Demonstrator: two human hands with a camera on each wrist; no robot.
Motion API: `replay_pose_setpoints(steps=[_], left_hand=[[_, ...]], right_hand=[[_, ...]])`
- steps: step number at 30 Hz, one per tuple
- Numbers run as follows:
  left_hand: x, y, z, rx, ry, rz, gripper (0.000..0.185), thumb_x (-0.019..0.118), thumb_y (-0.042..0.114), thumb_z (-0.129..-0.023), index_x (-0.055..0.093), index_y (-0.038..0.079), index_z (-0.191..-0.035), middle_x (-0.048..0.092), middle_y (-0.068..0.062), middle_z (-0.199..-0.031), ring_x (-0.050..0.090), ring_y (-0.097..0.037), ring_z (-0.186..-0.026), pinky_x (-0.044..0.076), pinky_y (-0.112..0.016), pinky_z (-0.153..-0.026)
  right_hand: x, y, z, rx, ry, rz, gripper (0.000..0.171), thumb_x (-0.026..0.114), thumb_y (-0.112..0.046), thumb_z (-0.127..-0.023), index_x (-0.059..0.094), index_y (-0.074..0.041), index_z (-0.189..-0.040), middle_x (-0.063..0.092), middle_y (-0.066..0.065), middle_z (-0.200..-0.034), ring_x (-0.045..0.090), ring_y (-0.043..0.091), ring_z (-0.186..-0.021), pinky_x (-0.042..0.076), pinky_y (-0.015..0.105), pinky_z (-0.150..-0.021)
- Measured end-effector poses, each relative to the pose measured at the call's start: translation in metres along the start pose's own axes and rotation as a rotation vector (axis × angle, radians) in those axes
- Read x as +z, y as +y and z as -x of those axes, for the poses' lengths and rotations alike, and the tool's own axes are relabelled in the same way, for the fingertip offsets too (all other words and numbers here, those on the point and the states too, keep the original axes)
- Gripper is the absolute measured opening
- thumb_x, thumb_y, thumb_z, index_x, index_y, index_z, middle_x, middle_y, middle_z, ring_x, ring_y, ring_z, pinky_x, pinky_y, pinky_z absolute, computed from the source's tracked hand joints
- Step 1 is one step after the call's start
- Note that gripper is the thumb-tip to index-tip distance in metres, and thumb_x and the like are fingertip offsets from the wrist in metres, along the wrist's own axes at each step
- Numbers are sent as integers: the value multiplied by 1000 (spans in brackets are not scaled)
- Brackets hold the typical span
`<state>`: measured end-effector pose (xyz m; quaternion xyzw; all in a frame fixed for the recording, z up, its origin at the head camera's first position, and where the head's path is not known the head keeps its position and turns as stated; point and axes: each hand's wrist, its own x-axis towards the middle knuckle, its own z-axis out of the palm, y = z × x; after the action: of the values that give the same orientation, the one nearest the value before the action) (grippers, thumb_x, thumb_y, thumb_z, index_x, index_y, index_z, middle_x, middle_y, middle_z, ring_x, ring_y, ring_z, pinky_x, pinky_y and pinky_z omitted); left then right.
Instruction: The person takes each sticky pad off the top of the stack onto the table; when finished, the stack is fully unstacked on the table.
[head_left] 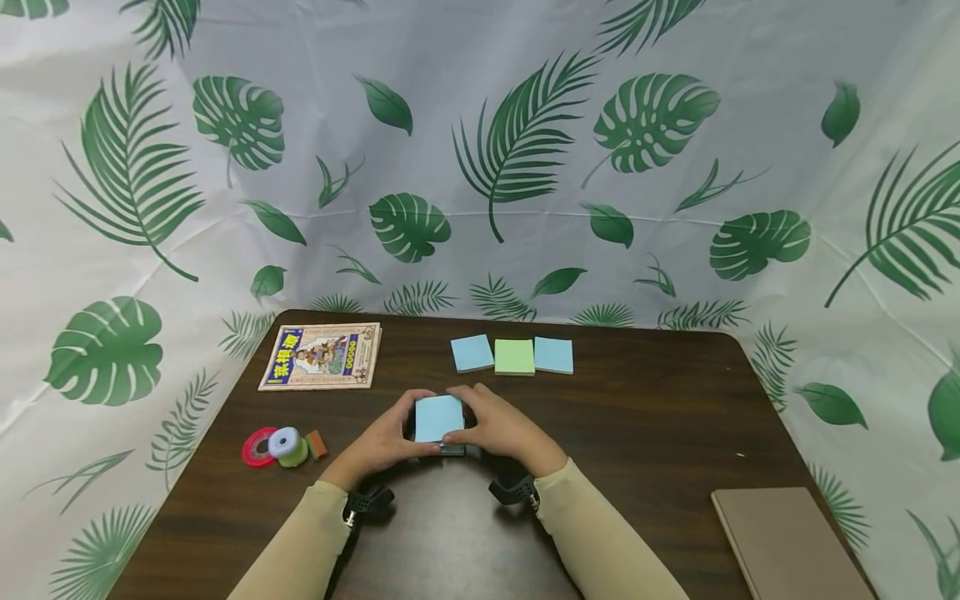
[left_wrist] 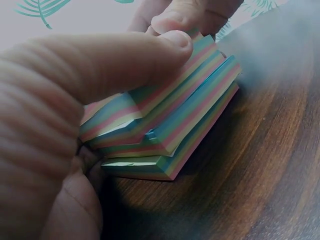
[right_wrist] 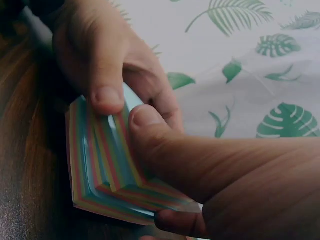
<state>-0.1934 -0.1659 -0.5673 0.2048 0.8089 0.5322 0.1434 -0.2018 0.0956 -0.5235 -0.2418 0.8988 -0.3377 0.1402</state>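
Note:
A stack of sticky note pads (head_left: 438, 418) with a light blue top sits near the middle of the dark wooden table. My left hand (head_left: 384, 433) grips its left side, thumb along the near edge. From the right, my right hand (head_left: 501, 423) holds the same stack, its thumb at the near right corner. In the left wrist view, the layered pads (left_wrist: 187, 112) show striped edges of blue, yellow, pink and green. The upper pads are skewed over the lower ones, with narrow gaps between. Both thumbs press the striped side in the right wrist view.
Behind the stack lie a blue pad (head_left: 472, 353), a green pad (head_left: 514, 358) and another blue pad (head_left: 553, 355). A booklet (head_left: 321, 357) is at the back left. Nearer are a red ring (head_left: 255, 447), a white-and-green spool (head_left: 288, 447) and an orange-brown block (head_left: 317, 445). A brown notebook (head_left: 787, 542) lies front right.

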Motion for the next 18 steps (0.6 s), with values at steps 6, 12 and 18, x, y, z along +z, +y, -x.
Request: replay_pose_setpoints(steps=[6, 12, 18], left_hand=[[0, -1, 0, 4, 5, -16, 89, 95, 32, -87, 41, 21, -157, 55, -14, -148, 58, -31, -123, 50, -48, -103], [-1, -3, -1, 22, 3, -36, 88, 95, 31, -87, 41, 20, -157, 55, -15, -149, 57, -31, -125, 50, -47, -103], [0, -2, 0, 26, 2, -11, 91, 95, 32, -87, 40, 21, -159, 52, -13, -155, 53, -32, -131, 46, -50, -109]], right_hand=[[1, 1, -1, 4, 11, -6, 84, 88, -50, -91, 51, -19, -161, 59, 3, -119, 58, 17, -97, 53, 38, -85], [1, 1, -2, -6, 12, -3, 74, 88, -48, -92, 56, -20, -153, 60, 2, -120, 59, 16, -99, 53, 38, -89], [-5, 2, 0, 11, 0, 7, 74, 88, -44, -92, 54, -19, -153, 63, 3, -127, 62, 17, -105, 54, 42, -95]])
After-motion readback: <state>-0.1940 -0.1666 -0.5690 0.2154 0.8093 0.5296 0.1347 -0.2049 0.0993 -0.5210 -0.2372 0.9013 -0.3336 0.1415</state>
